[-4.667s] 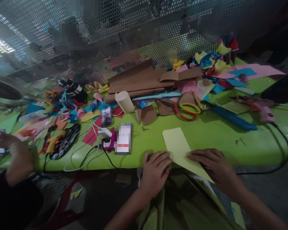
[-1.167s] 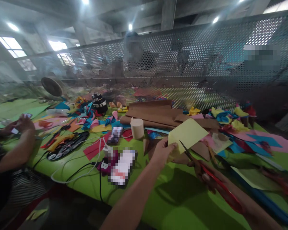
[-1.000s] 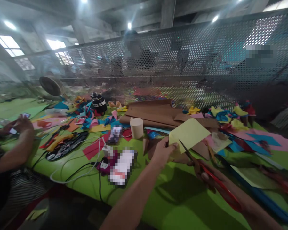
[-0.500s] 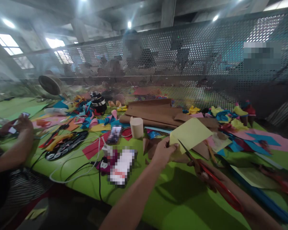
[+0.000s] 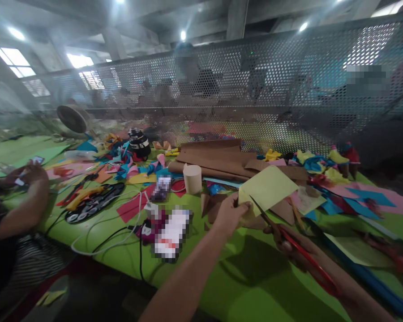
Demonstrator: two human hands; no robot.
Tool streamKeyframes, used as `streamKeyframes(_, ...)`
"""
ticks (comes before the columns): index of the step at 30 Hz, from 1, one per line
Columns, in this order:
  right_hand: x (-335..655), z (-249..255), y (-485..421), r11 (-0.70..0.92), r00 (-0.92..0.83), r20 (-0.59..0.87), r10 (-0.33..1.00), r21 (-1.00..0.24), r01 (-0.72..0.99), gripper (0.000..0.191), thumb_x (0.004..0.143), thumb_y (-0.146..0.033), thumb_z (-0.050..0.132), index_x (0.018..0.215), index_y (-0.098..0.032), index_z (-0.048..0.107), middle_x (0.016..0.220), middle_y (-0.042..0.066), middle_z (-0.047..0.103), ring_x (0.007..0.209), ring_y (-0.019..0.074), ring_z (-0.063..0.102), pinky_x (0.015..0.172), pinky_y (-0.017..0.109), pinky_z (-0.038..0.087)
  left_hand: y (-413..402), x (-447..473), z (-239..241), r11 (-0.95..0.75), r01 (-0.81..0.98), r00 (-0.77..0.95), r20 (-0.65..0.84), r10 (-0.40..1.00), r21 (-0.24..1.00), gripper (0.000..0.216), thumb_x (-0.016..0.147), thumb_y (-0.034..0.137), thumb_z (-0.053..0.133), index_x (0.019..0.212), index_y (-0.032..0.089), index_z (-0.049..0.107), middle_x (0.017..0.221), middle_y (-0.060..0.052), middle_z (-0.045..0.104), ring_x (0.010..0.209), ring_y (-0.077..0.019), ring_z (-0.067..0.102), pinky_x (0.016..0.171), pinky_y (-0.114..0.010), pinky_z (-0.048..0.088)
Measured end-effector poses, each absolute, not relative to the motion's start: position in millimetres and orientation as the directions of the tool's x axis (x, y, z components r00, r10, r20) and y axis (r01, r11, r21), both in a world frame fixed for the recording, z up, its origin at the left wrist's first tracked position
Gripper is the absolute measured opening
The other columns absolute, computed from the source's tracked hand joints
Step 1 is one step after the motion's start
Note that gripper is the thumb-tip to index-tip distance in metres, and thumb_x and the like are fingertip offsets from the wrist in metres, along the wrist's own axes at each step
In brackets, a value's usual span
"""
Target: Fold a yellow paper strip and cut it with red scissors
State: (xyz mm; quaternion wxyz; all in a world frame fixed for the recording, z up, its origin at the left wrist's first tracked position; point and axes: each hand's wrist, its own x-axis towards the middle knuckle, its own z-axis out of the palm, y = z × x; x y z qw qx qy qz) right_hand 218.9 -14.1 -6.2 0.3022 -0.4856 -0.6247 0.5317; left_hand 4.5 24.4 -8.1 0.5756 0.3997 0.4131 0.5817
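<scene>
Barely shifted from half a second ago: yellow paper (image 5: 267, 190) still pinched aloft over the green worktop (image 5: 255, 286) by left hand (image 5: 230, 214) fingers, right hand (image 5: 289, 246) fingers closed round red scissors (image 5: 289, 243), blades at its lower edge.

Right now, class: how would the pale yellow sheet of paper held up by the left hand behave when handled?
The pale yellow sheet of paper, pinched at one corner by the left hand, stays fairly flat, so it is probably light and slightly stiff. Red-handled scissors in the right hand meet its edge; thin, it likely creases easily.
</scene>
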Motion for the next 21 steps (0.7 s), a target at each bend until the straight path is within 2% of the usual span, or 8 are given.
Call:
streamKeyframes(4, 218.0, -8.2, -13.2, -0.151, -0.390, -0.249, 0.886, -0.953, 0.264, 0.063, 0.073, -0.074, 0.071, 0.112, -0.025, 0.074, 0.069, -0.001, 0.049, 0.052, 0.0113, 0.040, 0.040, 0.020, 0.033, 24.1, 3.9, -8.4, 0.004, -0.339, -0.013, -0.009, 1.000, 0.941, 0.035, 0.069, 0.034, 0.083, 0.098, 0.016, 0.074, 0.098, -0.007, 0.075, 0.090, -0.0208, 0.064, 0.090, -0.033, 0.049)
streamKeyframes(12, 212.9, -3.3, -13.3, -0.206, -0.393, -0.296, 0.871, -0.945, 0.256, 0.058, 0.072, -0.066, 0.071, 0.113, -0.024, 0.071, 0.068, -0.004, 0.043, 0.048, 0.0082, 0.033, 0.038, 0.018, 0.026, 20.7, 4.2, -0.3, 0.014, -0.344, -0.005, -0.017, 1.000, 0.939, 0.039, 0.068, 0.039, 0.085, 0.097, 0.016, 0.074, 0.097, -0.006, 0.075, 0.090, -0.0213, 0.065, 0.087, -0.032, 0.050)
streamKeyframes(16, 212.9, -6.4, -11.9, -0.213, -0.383, -0.300, 0.874, -0.944, 0.251, 0.054, 0.071, -0.063, 0.074, 0.110, -0.026, 0.071, 0.068, -0.003, 0.047, 0.048, 0.0092, 0.039, 0.037, 0.018, 0.032, 20.4, 4.8, 1.9, 0.010, -0.376, 0.003, -0.009, 1.000, 0.926, 0.041, 0.066, 0.039, 0.086, 0.098, 0.016, 0.075, 0.092, -0.005, 0.075, 0.089, -0.0213, 0.066, 0.085, -0.032, 0.051)
streamKeyframes(21, 217.7, -17.8, -7.6, -0.113, -0.411, -0.213, 0.886, -0.960, 0.255, 0.052, 0.079, -0.067, 0.063, 0.112, -0.028, 0.071, 0.068, -0.001, 0.055, 0.045, 0.0135, 0.047, 0.036, 0.024, 0.043, 19.9, 4.9, 2.6, 0.033, -0.381, -0.004, -0.038, 0.999, 0.924, 0.041, 0.063, 0.039, 0.088, 0.095, 0.016, 0.075, 0.095, -0.006, 0.075, 0.087, -0.0207, 0.066, 0.084, -0.032, 0.051)
